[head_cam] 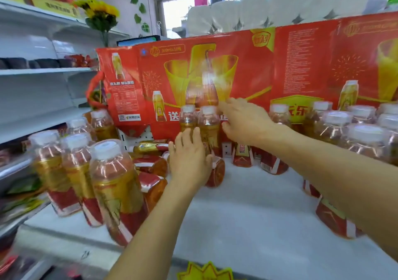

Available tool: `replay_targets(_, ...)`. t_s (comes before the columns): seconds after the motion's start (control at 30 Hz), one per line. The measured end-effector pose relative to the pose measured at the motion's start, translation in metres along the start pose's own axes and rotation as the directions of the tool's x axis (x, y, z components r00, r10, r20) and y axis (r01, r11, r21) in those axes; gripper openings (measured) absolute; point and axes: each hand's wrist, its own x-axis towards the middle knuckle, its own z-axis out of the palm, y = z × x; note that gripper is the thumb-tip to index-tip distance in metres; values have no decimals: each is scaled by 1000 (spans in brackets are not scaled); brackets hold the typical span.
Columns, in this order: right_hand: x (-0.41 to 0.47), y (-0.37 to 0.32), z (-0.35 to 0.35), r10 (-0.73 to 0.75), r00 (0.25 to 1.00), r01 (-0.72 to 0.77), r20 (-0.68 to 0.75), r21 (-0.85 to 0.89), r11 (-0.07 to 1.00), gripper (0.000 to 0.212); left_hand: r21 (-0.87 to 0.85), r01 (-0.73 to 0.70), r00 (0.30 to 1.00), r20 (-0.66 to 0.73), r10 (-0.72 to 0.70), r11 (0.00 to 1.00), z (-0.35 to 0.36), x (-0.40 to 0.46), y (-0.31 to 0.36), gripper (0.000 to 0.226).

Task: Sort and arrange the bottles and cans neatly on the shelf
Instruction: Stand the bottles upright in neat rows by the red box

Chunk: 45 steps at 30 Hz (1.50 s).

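Many clear bottles of amber drink with white caps and red-gold labels stand on a white shelf (247, 204). An upright pair (207, 124) stands at the back centre. My left hand (189, 157) lies with straight fingers against the lower part of that pair and over a bottle lying on its side (217, 172). My right hand (243, 122) hovers just right of the pair, fingers spread and straight, holding nothing. A row of three upright bottles (112, 185) stands at the front left. Several bottles (150, 165) lie toppled behind it. A cluster of upright bottles (349, 133) fills the right side.
Large red cartons (290, 64) printed with the drink form a wall behind the bottles. Grey shelving (43, 71) with dark goods runs along the left. Wrapped paper rolls (280, 10) sit on top of the cartons. A yellow price tag (204, 271) hangs at the shelf's front edge.
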Motion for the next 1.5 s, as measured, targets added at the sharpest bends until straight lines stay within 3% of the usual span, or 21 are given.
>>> replay_targets(0.13, -7, -34, 34, -73, 956, 10, 284, 217, 976, 36, -11, -29, 1000, -1, 29, 1000, -7, -43, -21, 72)
replay_targets(0.23, -11, -46, 65, -77, 903, -39, 424, 258, 965, 51, 5, -32, 999, -7, 32, 999, -16, -60, -31, 68)
replay_targets(0.3, -16, -51, 80, -48, 918, -30, 394, 190, 981, 64, -16, -23, 1000, 11, 23, 1000, -21, -68, -34, 63)
replay_targets(0.4, -21, -55, 87, -11, 947, -9, 322, 59, 998, 64, -78, -93, 996, -14, 92, 993, -28, -82, -31, 49)
replay_targets(0.5, -27, -54, 80, 46, 924, -68, 379, 45, 997, 58, -51, -223, 960, -185, 210, 973, -30, -99, -31, 35)
replay_targets(0.67, -50, -50, 66, 131, 861, -169, 491, 33, 985, 93, 159, -304, 845, -411, 343, 939, -23, -122, -51, 28)
replay_targets(0.77, -59, -56, 67, 160, 869, -183, 468, 2, 983, 89, 308, -271, 813, -435, 388, 912, -21, -140, -67, 41)
replay_targets(0.87, -66, -64, 68, 210, 915, -218, 345, -15, 976, 71, 261, -185, 829, -477, 292, 948, -23, -154, -88, 72)
replay_targets(0.97, -71, -62, 73, 239, 922, -270, 304, 61, 961, 67, -11, -75, 863, -501, 59, 997, -27, -164, -103, 98)
replay_targets(1.03, -75, -58, 74, 257, 910, -323, 326, 165, 932, 68, -289, 78, 899, -393, -192, 954, -34, -168, -104, 107)
replay_targets(1.1, -84, -56, 71, 280, 908, -369, 313, 276, 888, 62, -420, 232, 906, -234, -352, 877, -39, -169, -103, 105)
replay_targets(1.2, -103, -51, 61, 369, 897, -443, 244, 514, 734, 53, -362, 337, 899, -150, -411, 869, -38, -163, -110, 100)
replay_targets(1.3, -124, -44, 60, 494, 850, -443, 182, 755, 484, 56, -331, 372, 895, -121, -430, 867, -37, -157, -114, 95)
replay_targets(1.37, -137, -39, 57, 562, 803, -445, 199, 827, 343, 58, -330, 373, 900, -97, -425, 867, -35, -156, -112, 94)
replay_targets(1.5, -153, -25, 41, 575, 788, -459, 218, 832, 313, 62, -397, 292, 940, -46, -337, 870, -31, -150, -89, 85)
